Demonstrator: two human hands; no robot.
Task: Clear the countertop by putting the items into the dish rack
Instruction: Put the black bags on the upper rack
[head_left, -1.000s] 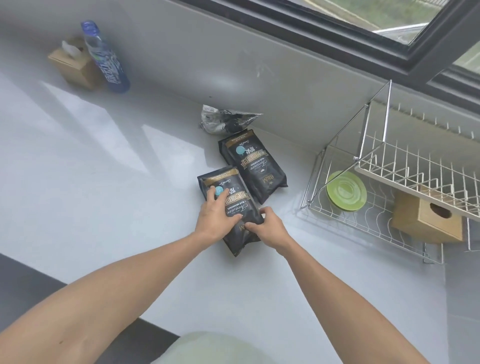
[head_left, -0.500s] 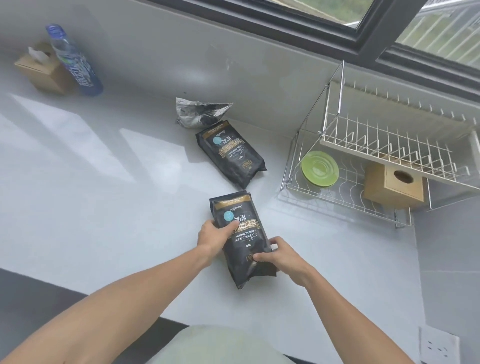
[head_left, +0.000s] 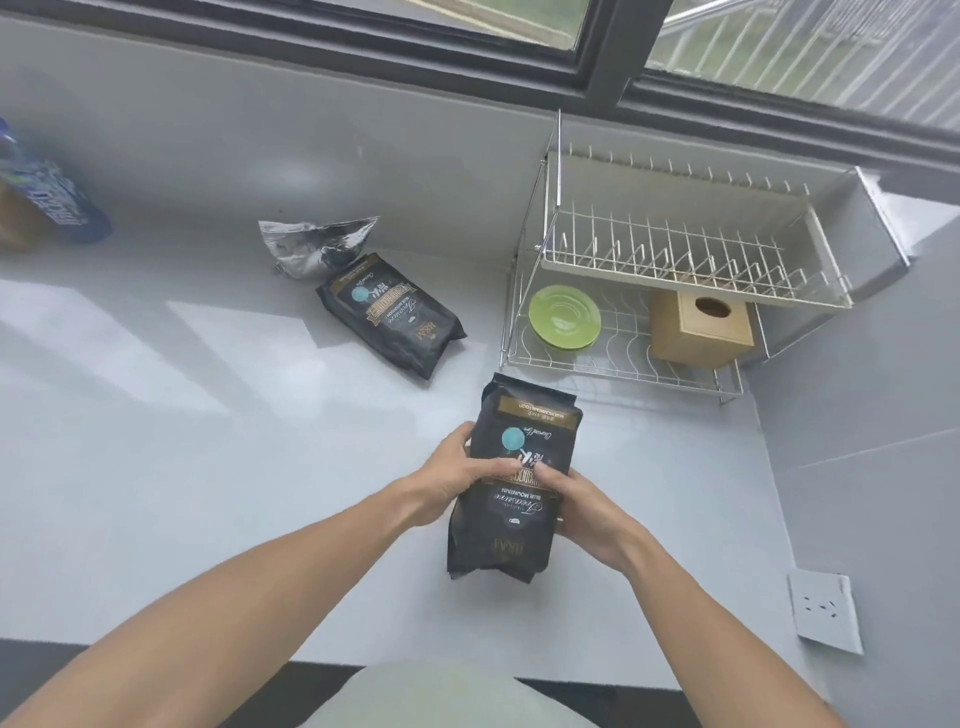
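Both hands clamped on one black coffee bag (head_left: 519, 478), held above the countertop (head_left: 156, 441).

Left hand (head_left: 457, 475) grips its left edge, right hand (head_left: 582, 512) its right edge. Dish rack (head_left: 675, 270) stands beyond the right hand; a second black bag (head_left: 389, 314) lies beyond the left hand.

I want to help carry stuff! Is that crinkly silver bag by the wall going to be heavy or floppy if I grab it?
Probably light: the silver bag looks crumpled and flattened, so it may be mostly empty. Likely floppy too, since its creased foil sags unevenly. It might feel slippery and crackle, judging by its shiny surface. It leans against the black coffee bag on the countertop.
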